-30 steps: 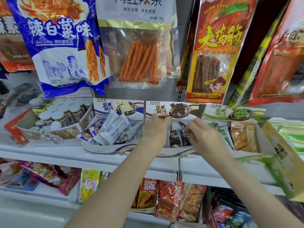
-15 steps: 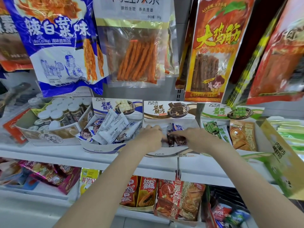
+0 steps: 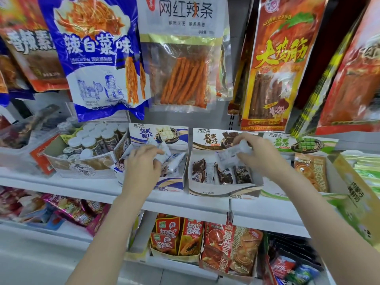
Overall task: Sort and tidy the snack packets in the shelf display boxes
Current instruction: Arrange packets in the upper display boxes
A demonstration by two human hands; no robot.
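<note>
Three display boxes stand side by side on the shelf: a blue-and-white box point(image 3: 168, 185), a brown box point(image 3: 224, 191) and a green box point(image 3: 273, 194). My left hand point(image 3: 144, 163) is in the blue-and-white box, its fingers curled round white snack packets point(image 3: 174, 161). My right hand point(image 3: 261, 155) is above the brown box and pinches a white packet point(image 3: 232, 154) lifted over the dark brown packets point(image 3: 223, 173) standing in a row there. An orange packet point(image 3: 310, 171) stands in the green box.
A box of white-capped jars point(image 3: 90, 140) sits left of the blue-and-white box. Large snack bags point(image 3: 181, 54) hang overhead on hooks. A tilted green carton point(image 3: 357, 194) is at the right edge. The lower shelf point(image 3: 185, 204) holds more snack boxes and packets.
Both hands were together in the brown box. My left hand has moved left into the blue-and-white box, and my right hand has risen holding a white packet. The view has moved closer.
</note>
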